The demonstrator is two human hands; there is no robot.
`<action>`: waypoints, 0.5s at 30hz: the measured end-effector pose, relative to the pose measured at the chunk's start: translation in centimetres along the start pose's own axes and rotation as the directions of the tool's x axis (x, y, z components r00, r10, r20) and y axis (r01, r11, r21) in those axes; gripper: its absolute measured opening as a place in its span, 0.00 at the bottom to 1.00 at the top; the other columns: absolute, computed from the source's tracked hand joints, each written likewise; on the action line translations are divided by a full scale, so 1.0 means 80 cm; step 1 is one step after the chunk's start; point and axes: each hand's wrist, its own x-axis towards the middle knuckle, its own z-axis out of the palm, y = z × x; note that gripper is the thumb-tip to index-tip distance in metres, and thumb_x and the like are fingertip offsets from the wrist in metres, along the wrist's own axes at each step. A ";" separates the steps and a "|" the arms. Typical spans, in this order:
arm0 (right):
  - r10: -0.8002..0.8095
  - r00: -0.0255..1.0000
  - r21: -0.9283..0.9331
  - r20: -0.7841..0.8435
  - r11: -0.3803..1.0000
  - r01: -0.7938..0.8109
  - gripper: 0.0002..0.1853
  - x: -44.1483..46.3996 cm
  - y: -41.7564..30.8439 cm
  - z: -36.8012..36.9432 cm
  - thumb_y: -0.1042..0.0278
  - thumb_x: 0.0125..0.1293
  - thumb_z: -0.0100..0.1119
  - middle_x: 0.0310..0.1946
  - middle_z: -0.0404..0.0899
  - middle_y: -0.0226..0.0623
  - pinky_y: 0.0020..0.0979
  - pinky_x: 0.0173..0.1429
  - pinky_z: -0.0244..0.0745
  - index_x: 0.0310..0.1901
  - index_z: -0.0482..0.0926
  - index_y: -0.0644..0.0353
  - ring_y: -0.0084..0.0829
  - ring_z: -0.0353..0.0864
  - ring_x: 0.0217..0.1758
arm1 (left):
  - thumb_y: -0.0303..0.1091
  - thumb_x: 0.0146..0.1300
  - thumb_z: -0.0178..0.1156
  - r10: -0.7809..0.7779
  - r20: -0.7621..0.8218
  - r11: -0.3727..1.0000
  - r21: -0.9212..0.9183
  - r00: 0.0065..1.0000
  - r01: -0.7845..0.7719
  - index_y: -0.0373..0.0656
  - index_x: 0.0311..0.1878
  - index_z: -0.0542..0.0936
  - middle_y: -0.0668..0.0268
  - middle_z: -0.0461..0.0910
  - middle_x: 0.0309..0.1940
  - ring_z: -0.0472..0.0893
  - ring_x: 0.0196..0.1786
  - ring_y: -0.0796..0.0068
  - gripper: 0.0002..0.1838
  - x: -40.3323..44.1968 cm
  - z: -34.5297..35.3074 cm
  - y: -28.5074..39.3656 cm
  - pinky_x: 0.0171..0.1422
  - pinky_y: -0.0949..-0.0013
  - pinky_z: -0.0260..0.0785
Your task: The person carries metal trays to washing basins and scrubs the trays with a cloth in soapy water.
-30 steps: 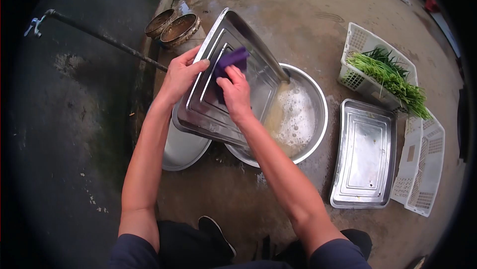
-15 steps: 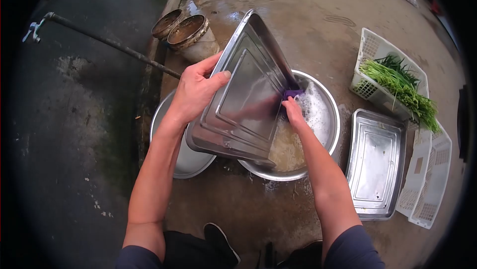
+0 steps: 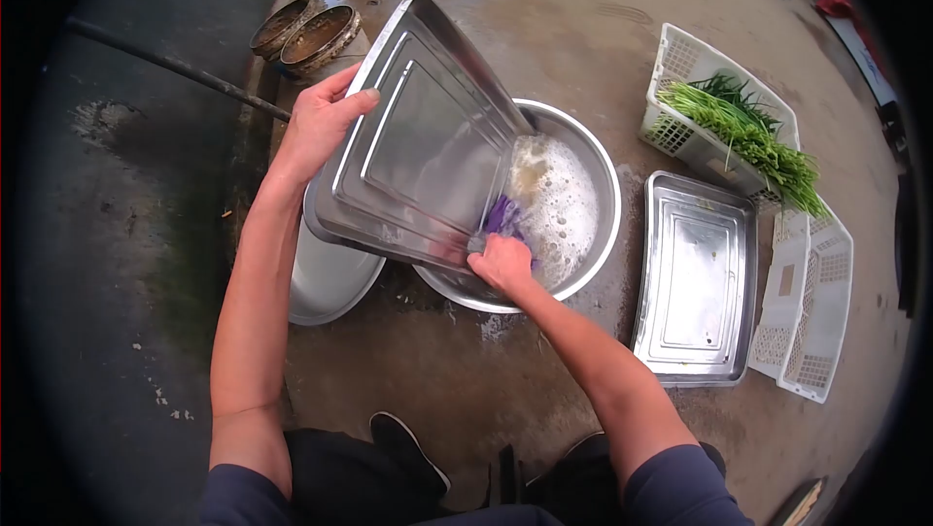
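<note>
My left hand (image 3: 321, 123) grips the upper left rim of a rectangular metal tray (image 3: 432, 128), thumb on the inner side. The tray is tilted on edge, its lower end inside a round metal basin (image 3: 604, 225) of foamy, cloudy water (image 3: 564, 205). In my right hand (image 3: 503, 262) is a wet purple cloth (image 3: 503, 218), pressed to the tray's inside near its lower edge. The fingers are closed around the cloth and partly hidden by it. Behind the tray, a second round basin (image 3: 335, 283) is partly covered.
To the right lie another metal tray (image 3: 695, 283), a white plastic crate with green vegetables (image 3: 748, 133) and another white crate (image 3: 812, 312). Two dirty buckets (image 3: 321, 38) stand by the wall at the back left. A pipe (image 3: 175, 69) runs along that wall.
My right hand has moved the purple cloth along the tray's lower side toward me. The left hand keeps its hold on the rim. The whole view has shifted slightly.
</note>
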 end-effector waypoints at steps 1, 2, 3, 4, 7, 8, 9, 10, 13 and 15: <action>-0.016 1.000 0.048 0.010 0.999 0.015 0.23 -0.007 0.001 0.004 0.52 0.50 0.53 0.31 0.82 0.55 0.46 0.50 0.77 0.32 0.82 0.68 0.52 0.83 0.41 | 0.31 0.61 0.62 -0.001 0.002 1.000 -0.003 1.000 0.001 0.37 0.64 0.73 0.64 0.80 0.49 0.78 0.48 0.80 0.27 0.000 0.001 0.001 0.54 0.75 0.70; -0.020 1.000 0.094 0.007 0.995 0.019 0.23 -0.012 0.002 0.007 0.50 0.50 0.53 0.30 0.82 0.55 0.46 0.48 0.76 0.28 0.83 0.67 0.51 0.82 0.40 | 0.32 0.61 0.62 -0.003 -0.008 1.000 0.017 1.000 0.003 0.37 0.63 0.73 0.64 0.80 0.49 0.78 0.48 0.80 0.26 -0.002 0.002 0.002 0.54 0.75 0.70; -0.025 1.000 0.092 0.009 0.995 0.024 0.23 -0.015 0.003 0.008 0.50 0.50 0.53 0.30 0.82 0.55 0.46 0.48 0.76 0.28 0.83 0.67 0.51 0.82 0.40 | 0.32 0.61 0.62 -0.003 -0.020 0.999 0.039 1.000 0.004 0.36 0.63 0.74 0.65 0.80 0.50 0.78 0.48 0.80 0.26 -0.003 0.002 0.005 0.55 0.75 0.70; -0.025 1.000 0.140 0.018 0.990 0.022 0.23 -0.016 0.001 0.007 0.49 0.50 0.52 0.30 0.82 0.55 0.46 0.46 0.76 0.28 0.83 0.65 0.51 0.82 0.39 | 0.30 0.59 0.61 0.031 -0.046 0.999 0.009 0.998 -0.031 0.38 0.61 0.76 0.67 0.82 0.44 0.78 0.40 0.84 0.25 0.000 0.001 -0.002 0.47 0.78 0.71; -0.026 1.000 0.231 0.010 0.973 0.023 0.23 -0.019 -0.027 -0.007 0.47 0.50 0.52 0.29 0.82 0.53 0.45 0.43 0.75 0.28 0.83 0.63 0.51 0.82 0.37 | 0.31 0.58 0.62 0.043 -0.042 0.998 -0.038 0.998 -0.045 0.38 0.61 0.76 0.67 0.82 0.44 0.78 0.41 0.84 0.26 0.002 -0.002 -0.010 0.48 0.78 0.71; -0.053 0.998 0.344 -0.030 0.937 0.060 0.23 -0.020 -0.044 -0.016 0.47 0.50 0.52 0.29 0.81 0.54 0.45 0.43 0.74 0.28 0.83 0.63 0.51 0.82 0.36 | 0.31 0.58 0.62 0.034 -0.041 0.999 -0.031 0.999 -0.036 0.38 0.62 0.76 0.68 0.82 0.45 0.79 0.42 0.84 0.26 0.001 -0.003 -0.009 0.48 0.78 0.71; -0.072 0.995 0.452 -0.074 0.887 0.098 0.24 -0.021 -0.063 -0.027 0.46 0.51 0.52 0.28 0.81 0.54 0.44 0.43 0.74 0.28 0.83 0.63 0.51 0.81 0.36 | 0.31 0.58 0.62 0.036 -0.045 0.999 -0.031 0.998 -0.037 0.38 0.62 0.76 0.68 0.82 0.45 0.79 0.42 0.84 0.26 0.001 -0.004 -0.010 0.48 0.78 0.71; -0.108 0.989 0.525 -0.105 0.838 0.147 0.24 -0.023 -0.084 -0.040 0.47 0.51 0.52 0.28 0.80 0.54 0.44 0.42 0.73 0.28 0.82 0.64 0.50 0.81 0.35 | 0.31 0.58 0.62 0.031 -0.051 0.999 -0.026 0.998 -0.033 0.38 0.62 0.76 0.68 0.82 0.45 0.79 0.42 0.84 0.26 0.001 -0.005 -0.012 0.49 0.78 0.71; -0.264 0.947 0.696 -0.184 0.646 0.315 0.23 -0.031 -0.147 -0.080 0.49 0.53 0.52 0.27 0.80 0.52 0.43 0.41 0.72 0.28 0.82 0.65 0.50 0.80 0.34 | 0.30 0.59 0.62 0.037 -0.055 0.999 0.004 0.998 -0.037 0.38 0.61 0.76 0.68 0.82 0.45 0.79 0.42 0.84 0.25 0.003 -0.007 -0.014 0.48 0.78 0.71; -0.308 0.923 0.794 -0.232 0.488 0.363 0.20 -0.044 -0.187 -0.103 0.52 0.54 0.54 0.26 0.79 0.53 0.42 0.40 0.72 0.27 0.81 0.65 0.50 0.79 0.33 | 0.30 0.59 0.62 0.013 -0.057 1.000 -0.026 0.998 -0.014 0.37 0.62 0.76 0.67 0.82 0.44 0.79 0.41 0.84 0.26 0.002 -0.008 -0.015 0.47 0.78 0.72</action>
